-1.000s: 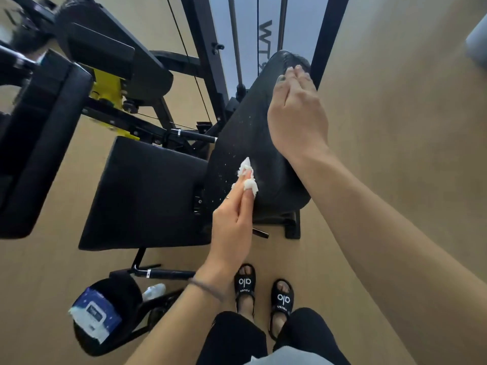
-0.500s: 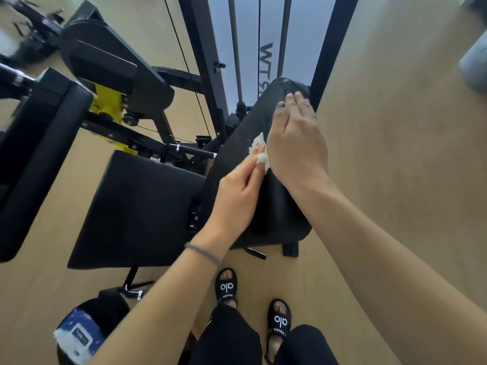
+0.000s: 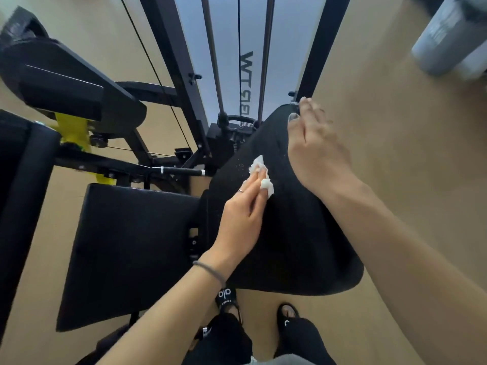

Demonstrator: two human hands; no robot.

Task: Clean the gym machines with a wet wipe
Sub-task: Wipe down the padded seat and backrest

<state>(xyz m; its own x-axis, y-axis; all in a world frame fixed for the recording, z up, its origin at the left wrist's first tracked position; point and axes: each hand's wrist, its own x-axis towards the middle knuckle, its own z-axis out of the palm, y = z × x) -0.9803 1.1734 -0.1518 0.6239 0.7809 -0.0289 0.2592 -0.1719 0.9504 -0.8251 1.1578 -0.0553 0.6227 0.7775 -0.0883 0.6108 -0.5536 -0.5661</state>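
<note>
- Looking down from the head camera, the person stands at the near end of a black gym machine, both arms reaching over its tilted back pad (image 3: pixel 284 233), the padded surface being cleaned.
- Pressing a crumpled white wet wipe (image 3: pixel 261 172) against the upper middle of that pad, the left hand (image 3: pixel 242 217) keeps its fingers laid long and nearly straight over the wad, so the grip is flat and spread, not clamped; that seems chosen to push a broad patch of cloth into the vinyl.
- Small pale specks dot the pad just left of the wipe, which may be why the wiping sits there.
- Resting on the pad's far right edge, the right hand (image 3: pixel 316 151) lies with straight, relaxed fingers draped over the rim, holding nothing; I judge it steadies the pad, or the person leaning forward, against the push of the wipe.
- The flat seat pad (image 3: pixel 126 248) lies to the left of the back pad, just beside it, with no hand on it.
- Farther off rise the machine's dark uprights (image 3: pixel 174 75) and cables, with a yellow part (image 3: pixel 73 130) at far left.
- Near the bottom, black sandals (image 3: pixel 226 296) stand on the tan floor (image 3: pixel 408 180), close under the pad's near edge.
</note>
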